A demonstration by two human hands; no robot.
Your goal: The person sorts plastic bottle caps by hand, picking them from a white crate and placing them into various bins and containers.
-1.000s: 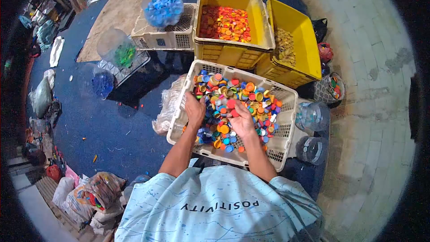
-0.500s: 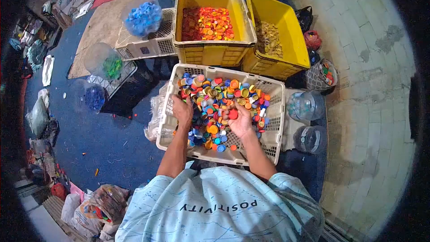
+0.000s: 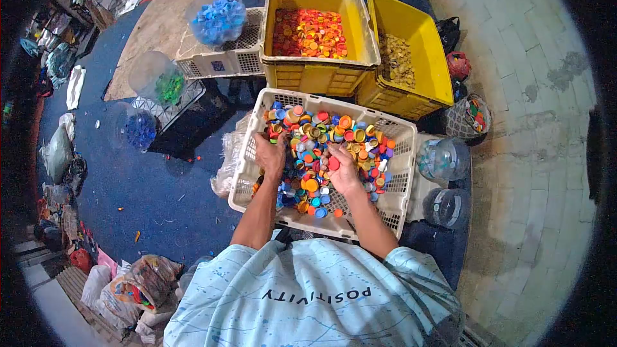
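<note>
A white plastic crate (image 3: 240,186) in front of me holds a mixed heap of bottle caps (image 3: 311,184) in many colours. My right hand (image 3: 344,173) is palm up over the heap with its fingers curled, and a red bottle cap (image 3: 333,163) shows in it. Near the crate's left side, my left hand (image 3: 272,155) reaches in among the caps. Its thumb and fingers look apart, though the fingertips are partly hidden, and no held cap shows.
Behind the crate stand two yellow bins, one with red and orange caps (image 3: 308,32), one with pale caps (image 3: 397,61). Clear containers with blue caps (image 3: 218,20) and green caps (image 3: 169,88) are at left. Large clear bottles (image 3: 443,159) stand at right. Filled bags (image 3: 144,286) lie lower left.
The whole view has shifted slightly, so the bins and crate appear a little farther right. My left hand has shifted a little among the caps; my right hand still holds the red cap.
</note>
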